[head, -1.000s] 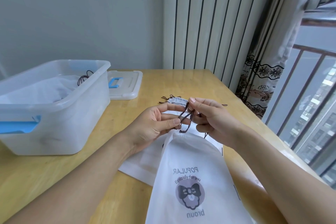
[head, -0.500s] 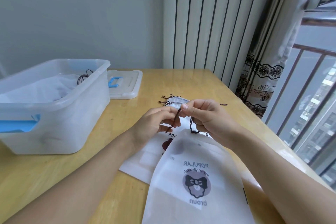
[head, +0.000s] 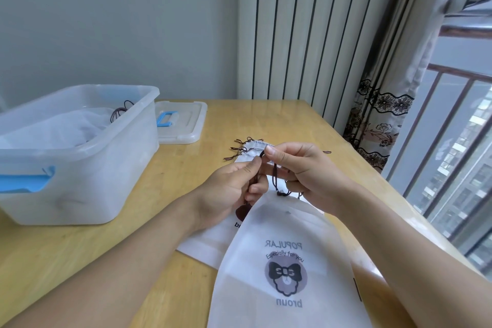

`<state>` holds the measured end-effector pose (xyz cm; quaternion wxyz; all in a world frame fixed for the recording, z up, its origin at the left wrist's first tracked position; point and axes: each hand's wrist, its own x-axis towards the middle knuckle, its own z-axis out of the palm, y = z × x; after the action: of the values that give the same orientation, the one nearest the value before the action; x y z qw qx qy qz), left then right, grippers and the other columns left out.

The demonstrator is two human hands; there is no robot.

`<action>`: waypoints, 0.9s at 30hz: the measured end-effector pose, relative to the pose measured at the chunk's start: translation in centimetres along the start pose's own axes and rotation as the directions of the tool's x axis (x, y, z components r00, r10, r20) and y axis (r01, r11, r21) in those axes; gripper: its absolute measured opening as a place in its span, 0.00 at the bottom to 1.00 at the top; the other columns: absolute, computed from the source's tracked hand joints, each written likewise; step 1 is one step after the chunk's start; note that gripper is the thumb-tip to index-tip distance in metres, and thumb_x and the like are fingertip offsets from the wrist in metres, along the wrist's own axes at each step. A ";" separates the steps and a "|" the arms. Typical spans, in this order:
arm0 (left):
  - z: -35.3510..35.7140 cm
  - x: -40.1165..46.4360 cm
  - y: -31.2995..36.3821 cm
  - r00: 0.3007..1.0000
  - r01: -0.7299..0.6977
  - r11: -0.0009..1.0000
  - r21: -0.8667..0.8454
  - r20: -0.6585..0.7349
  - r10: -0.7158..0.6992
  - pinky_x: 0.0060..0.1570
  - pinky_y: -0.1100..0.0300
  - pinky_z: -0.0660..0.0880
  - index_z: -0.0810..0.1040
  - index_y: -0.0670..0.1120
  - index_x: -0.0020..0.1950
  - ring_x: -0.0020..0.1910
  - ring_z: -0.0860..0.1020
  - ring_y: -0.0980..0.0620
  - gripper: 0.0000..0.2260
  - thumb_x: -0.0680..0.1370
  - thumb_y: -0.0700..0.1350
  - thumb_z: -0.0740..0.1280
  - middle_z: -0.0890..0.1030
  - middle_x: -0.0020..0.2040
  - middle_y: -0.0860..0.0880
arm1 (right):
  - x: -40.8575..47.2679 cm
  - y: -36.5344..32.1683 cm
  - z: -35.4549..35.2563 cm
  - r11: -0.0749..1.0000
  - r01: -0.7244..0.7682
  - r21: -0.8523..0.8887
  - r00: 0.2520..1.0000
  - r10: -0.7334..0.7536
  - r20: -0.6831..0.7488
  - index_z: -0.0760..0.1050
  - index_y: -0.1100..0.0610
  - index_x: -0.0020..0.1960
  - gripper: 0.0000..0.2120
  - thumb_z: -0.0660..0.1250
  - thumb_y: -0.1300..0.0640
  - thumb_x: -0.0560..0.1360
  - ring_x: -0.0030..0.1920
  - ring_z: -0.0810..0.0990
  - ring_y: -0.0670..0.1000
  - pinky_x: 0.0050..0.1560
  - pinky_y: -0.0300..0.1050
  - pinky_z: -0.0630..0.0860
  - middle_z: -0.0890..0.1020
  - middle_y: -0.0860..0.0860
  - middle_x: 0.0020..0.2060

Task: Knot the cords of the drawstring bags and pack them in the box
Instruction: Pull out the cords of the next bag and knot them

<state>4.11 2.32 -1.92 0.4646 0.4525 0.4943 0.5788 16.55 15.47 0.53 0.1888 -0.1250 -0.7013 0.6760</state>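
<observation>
- Fingers (head: pixel 270 152) of my right hand (head: pixel 303 170) and of my left hand (head: pixel 229 189) are pinching the dark cord (head: pixel 275 177) of the top drawstring bag (head: pixel 285 261); the two thumb tips sit almost touching, with a small loop of cord arched between them.
- Just below the fingers, the bag's mouth hangs from the cord; its printed body drapes toward me over the desk (head: pixel 266 117) edge.
- Under my left hand lies a second bag (head: pixel 213 239), flat on the desk.
- Beyond the fingers, more bags (head: pixel 250 150) lie with loose cord ends fanned out.
- Far left of the fingers stands the box (head: pixel 80 168), some bags already inside; its lid (head: pixel 183 122) lies behind it.
- I judge the knotting is mid-step: the loop is formed, not tightened.
- Next I would need to pass the free end through and pull both ways, keeping the pinch firm so the loop does not slip.
</observation>
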 end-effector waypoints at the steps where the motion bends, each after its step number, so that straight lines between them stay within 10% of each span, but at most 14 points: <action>1: 0.1 -0.1 0.0 1.000 0.015 1.000 -0.013 0.001 -0.015 0.36 0.62 0.61 0.76 0.43 0.52 0.32 0.60 0.54 0.18 0.84 0.55 0.56 0.62 0.33 0.50 | 0.1 0.1 0.0 1.000 -0.003 -0.021 1.000 0.003 -0.005 0.84 0.54 0.39 0.11 0.73 0.47 0.70 0.34 0.78 0.52 0.26 0.37 0.53 0.79 0.59 0.37; 5: 0.3 -0.1 0.3 0.996 0.086 0.991 -0.101 -0.027 -0.089 0.30 0.65 0.60 0.77 0.42 0.47 0.30 0.57 0.55 0.19 0.85 0.50 0.52 0.60 0.32 0.51 | 0.3 0.1 -0.3 0.998 -0.017 -0.067 1.000 0.016 -0.014 0.77 0.56 0.38 0.15 0.70 0.45 0.74 0.27 0.55 0.49 0.26 0.39 0.52 0.65 0.56 0.28; 14: 0.4 -0.3 -0.1 0.993 0.110 0.993 -0.042 -0.041 -0.112 0.33 0.65 0.62 0.75 0.45 0.45 0.32 0.59 0.55 0.12 0.85 0.45 0.56 0.64 0.32 0.52 | 0.3 0.1 -1.6 0.997 -0.076 -0.021 0.988 0.078 0.134 0.74 0.60 0.50 0.13 0.67 0.49 0.79 0.28 0.54 0.46 0.26 0.38 0.50 0.56 0.56 0.37; 27: -0.1 -0.1 -0.5 0.999 0.001 1.000 -0.015 -0.042 -0.002 0.49 0.59 0.65 0.82 0.45 0.48 0.42 0.70 0.54 0.08 0.78 0.47 0.65 0.83 0.44 0.48 | 0.3 0.0 -1.5 0.993 -0.032 -0.112 0.994 0.044 0.100 0.76 0.54 0.44 0.09 0.65 0.52 0.81 0.30 0.55 0.47 0.26 0.37 0.53 0.71 0.43 0.29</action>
<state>4.07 2.29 -2.43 0.4579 0.4363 0.5002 0.5914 16.97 16.92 0.54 0.1325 -0.1137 -0.7438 0.6452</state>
